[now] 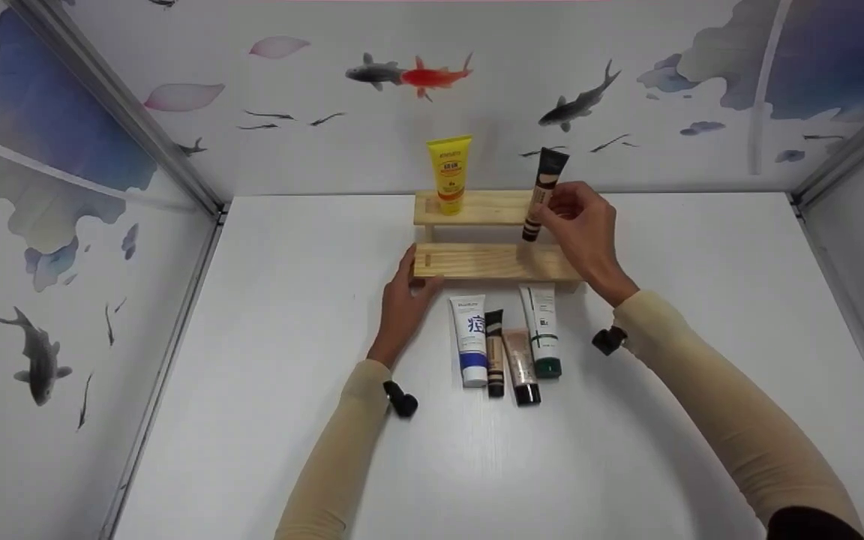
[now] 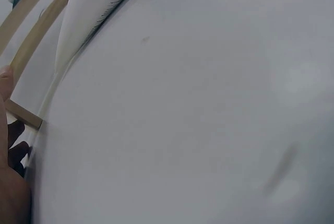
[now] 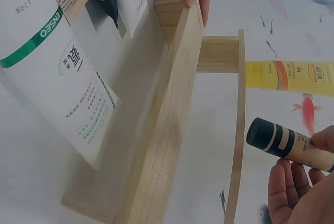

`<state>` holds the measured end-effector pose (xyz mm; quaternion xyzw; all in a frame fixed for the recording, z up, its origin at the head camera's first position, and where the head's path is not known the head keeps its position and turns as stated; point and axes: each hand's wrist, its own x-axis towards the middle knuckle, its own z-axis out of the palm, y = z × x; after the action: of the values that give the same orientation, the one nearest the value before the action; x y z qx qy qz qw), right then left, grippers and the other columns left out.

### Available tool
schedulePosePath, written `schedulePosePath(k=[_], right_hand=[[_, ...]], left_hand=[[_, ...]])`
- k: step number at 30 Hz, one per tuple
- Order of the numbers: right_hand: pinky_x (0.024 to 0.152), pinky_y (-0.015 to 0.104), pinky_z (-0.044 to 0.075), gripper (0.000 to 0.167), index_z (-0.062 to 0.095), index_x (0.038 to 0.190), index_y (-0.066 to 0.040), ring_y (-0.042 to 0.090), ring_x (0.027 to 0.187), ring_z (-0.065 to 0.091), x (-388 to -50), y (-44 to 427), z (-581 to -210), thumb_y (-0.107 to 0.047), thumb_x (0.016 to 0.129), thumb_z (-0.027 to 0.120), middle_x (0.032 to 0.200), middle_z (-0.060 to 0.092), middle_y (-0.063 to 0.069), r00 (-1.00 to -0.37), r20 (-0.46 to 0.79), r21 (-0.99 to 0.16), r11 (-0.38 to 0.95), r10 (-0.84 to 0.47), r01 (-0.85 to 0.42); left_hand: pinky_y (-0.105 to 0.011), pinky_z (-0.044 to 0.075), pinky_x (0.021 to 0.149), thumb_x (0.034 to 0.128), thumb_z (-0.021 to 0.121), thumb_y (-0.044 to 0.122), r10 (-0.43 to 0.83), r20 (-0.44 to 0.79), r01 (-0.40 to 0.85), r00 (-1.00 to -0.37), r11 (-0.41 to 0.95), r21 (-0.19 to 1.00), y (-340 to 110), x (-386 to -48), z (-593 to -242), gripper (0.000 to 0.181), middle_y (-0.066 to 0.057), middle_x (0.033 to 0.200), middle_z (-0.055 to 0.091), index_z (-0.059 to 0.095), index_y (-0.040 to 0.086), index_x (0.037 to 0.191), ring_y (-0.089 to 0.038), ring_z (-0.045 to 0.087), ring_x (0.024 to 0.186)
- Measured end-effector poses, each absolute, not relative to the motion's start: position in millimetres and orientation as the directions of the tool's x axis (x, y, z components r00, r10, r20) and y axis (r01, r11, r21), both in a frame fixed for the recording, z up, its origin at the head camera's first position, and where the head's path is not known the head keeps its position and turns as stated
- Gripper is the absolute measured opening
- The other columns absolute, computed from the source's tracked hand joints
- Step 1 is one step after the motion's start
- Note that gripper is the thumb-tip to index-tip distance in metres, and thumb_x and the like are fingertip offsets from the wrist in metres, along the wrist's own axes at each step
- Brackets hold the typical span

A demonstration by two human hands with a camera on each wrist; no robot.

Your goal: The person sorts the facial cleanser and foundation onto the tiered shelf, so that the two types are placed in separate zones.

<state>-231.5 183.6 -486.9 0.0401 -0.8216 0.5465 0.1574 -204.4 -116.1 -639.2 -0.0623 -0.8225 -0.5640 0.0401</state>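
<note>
My right hand (image 1: pixel 586 232) pinches a black-and-beige tube (image 1: pixel 544 191) upright, cap down, over the right part of the two-tier wooden rack (image 1: pixel 488 261). In the right wrist view the tube's dark cap (image 3: pixel 261 134) is a little apart from the upper shelf (image 3: pixel 238 130). A yellow tube (image 1: pixel 449 176) stands on that shelf's left part. My left hand (image 1: pixel 404 307) grips the left end of the lower shelf, thumb in front; the left wrist view shows only part of this hand (image 2: pixel 15 192).
In front of the rack lie a white-and-blue tube (image 1: pixel 469 341), a slim black-and-beige tube (image 1: pixel 495 356), a pinkish tube (image 1: pixel 522 367) and a white-and-green tube (image 1: pixel 542 330). Behind the white table (image 1: pixel 289 450) rises a wall (image 1: pixel 312 157) painted with fish.
</note>
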Motion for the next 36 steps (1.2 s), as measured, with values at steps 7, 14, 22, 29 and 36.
schedulePosePath(k=[7,14,22,29,36], right_hand=[[0.084,0.024,0.052,0.029,0.074,0.119,0.001,0.019,0.096,0.067,-236.1,166.0,-491.2,-0.015,0.099,0.086,0.108,0.074,0.013,-0.945,0.316,-0.892,0.363,0.079,-0.268],[0.083,0.024,0.052,0.027,0.074,0.116,-0.001,0.017,0.094,0.067,-236.0,149.4,-498.8,-0.017,0.098,0.086,0.104,0.075,0.010,-0.946,0.323,-0.878,0.381,0.026,-0.289],[0.082,0.024,0.052,0.029,0.074,0.118,-0.002,0.017,0.094,0.068,-234.4,146.1,-504.4,-0.016,0.097,0.087,0.105,0.076,0.008,-0.945,0.326,-0.874,0.386,0.016,-0.295],[0.082,0.023,0.053,0.032,0.073,0.119,-0.002,0.018,0.094,0.068,-233.2,142.2,-508.0,-0.019,0.097,0.088,0.106,0.076,0.009,-0.951,0.310,-0.886,0.361,-0.009,-0.292],[0.087,0.027,0.057,0.029,0.071,0.119,-0.002,0.022,0.098,0.072,-226.9,123.5,-519.0,-0.014,0.098,0.087,0.108,0.076,0.011,-0.954,0.290,-0.892,0.341,-0.069,-0.296]], left_hand=[[-0.042,0.050,0.108,0.1072,0.070,0.053,0.059,0.133,0.145,-0.989,0.344,0.928,-116.8,-203.2,-639.2,0.087,-0.002,0.155,0.063,0.030,0.018,0.176,-0.018,0.064,0.117],[-0.043,0.051,0.106,0.1076,0.071,0.051,0.060,0.134,0.147,-0.989,0.341,0.929,-116.1,-202.4,-638.3,0.086,-0.003,0.152,0.065,0.031,0.017,0.176,-0.019,0.065,0.115],[-0.042,0.051,0.105,0.1075,0.071,0.051,0.067,0.139,0.153,-0.988,0.333,0.930,-116.8,-203.4,-638.1,0.087,-0.002,0.149,0.066,0.031,0.013,0.175,-0.018,0.065,0.115],[-0.042,0.052,0.103,0.1068,0.071,0.053,0.068,0.138,0.153,-0.988,0.340,0.928,-117.1,-203.4,-637.5,0.088,-0.002,0.148,0.067,0.030,0.017,0.176,-0.017,0.066,0.113],[-0.042,0.054,0.100,0.1071,0.071,0.054,0.072,0.126,0.142,-0.989,0.313,0.939,-116.9,-202.1,-639.0,0.088,0.001,0.147,0.067,0.029,0.018,0.176,-0.017,0.066,0.114]])
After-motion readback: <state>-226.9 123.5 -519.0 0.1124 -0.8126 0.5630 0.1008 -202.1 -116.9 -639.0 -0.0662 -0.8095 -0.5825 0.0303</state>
